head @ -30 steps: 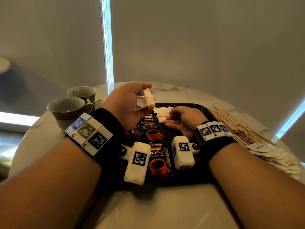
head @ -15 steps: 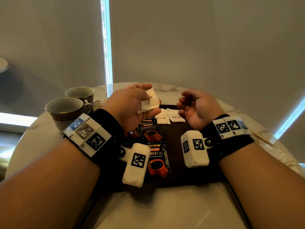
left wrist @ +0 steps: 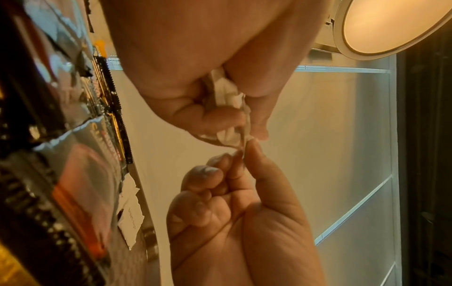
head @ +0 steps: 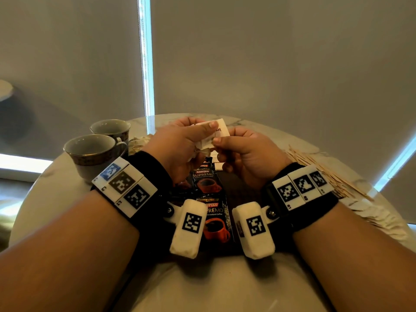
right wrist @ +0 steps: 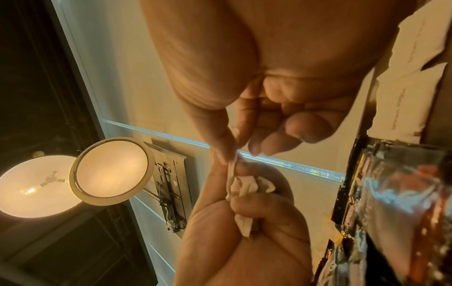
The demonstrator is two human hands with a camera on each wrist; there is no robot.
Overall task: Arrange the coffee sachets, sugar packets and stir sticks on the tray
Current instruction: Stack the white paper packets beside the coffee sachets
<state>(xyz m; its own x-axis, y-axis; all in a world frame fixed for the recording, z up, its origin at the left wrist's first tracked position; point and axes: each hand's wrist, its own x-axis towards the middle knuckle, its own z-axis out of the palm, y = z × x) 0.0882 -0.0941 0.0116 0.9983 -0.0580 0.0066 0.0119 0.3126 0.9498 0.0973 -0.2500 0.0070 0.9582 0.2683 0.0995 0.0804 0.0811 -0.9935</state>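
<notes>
My left hand (head: 198,136) grips a crumpled bunch of white sugar packets (head: 221,128) above the far end of the dark tray (head: 243,190). My right hand (head: 219,144) meets it and pinches the edge of one packet between thumb and forefinger; the pinch (left wrist: 244,152) shows clearly in the left wrist view, and the bunch (right wrist: 247,185) in the right wrist view. Black coffee sachets (head: 203,182) lie in an overlapping row down the tray's left side. Two sugar packets (head: 219,165) lie at the tray's far end. Wooden stir sticks (head: 326,174) are heaped on the table right of the tray.
Two empty cups (head: 94,154) stand at the table's left, with crumpled paper (head: 139,143) behind them. A loose pile of sugar packets (head: 382,219) lies at the right edge, near the sticks. The round marble table (head: 202,284) drops off close on all sides.
My right hand rose from the tray's far end and swung left to the left hand, where it now pinches a packet. The left hand lifted its bunch slightly.
</notes>
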